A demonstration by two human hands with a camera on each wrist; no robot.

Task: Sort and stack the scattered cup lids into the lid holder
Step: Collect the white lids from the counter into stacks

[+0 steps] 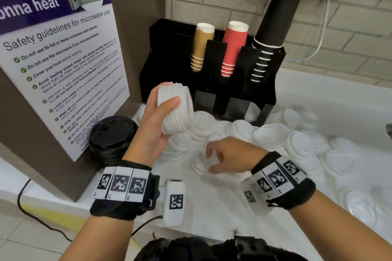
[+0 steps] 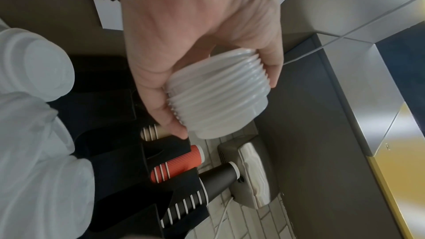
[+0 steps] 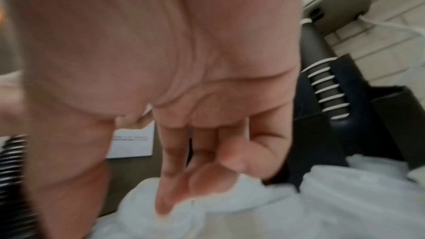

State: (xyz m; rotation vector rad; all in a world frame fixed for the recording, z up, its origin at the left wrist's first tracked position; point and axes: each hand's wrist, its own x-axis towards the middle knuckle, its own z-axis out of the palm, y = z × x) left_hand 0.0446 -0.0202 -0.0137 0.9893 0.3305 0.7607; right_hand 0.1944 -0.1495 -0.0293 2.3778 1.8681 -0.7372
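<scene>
My left hand (image 1: 158, 116) grips a nested stack of white lids (image 1: 177, 108), tilted on its side, in the air in front of the black lid holder (image 1: 265, 95). In the left wrist view, thumb and fingers curl round the white lid stack (image 2: 218, 97). My right hand (image 1: 218, 158) hovers low over the scattered white lids (image 1: 271, 135) on the counter, fingers relaxed and holding nothing. The right wrist view is blurred and shows my right hand (image 3: 184, 179) above the white lids (image 3: 322, 206). The holder's lower slots (image 1: 203, 99) look dark; what they hold cannot be made out.
Tan cups (image 1: 200, 46), red cups (image 1: 232, 48) and black cups (image 1: 273, 34) stand upside down in the holder's top. A stack of black lids (image 1: 112, 133) sits left, against a microwave with a safety poster (image 1: 63, 59). Brick wall behind.
</scene>
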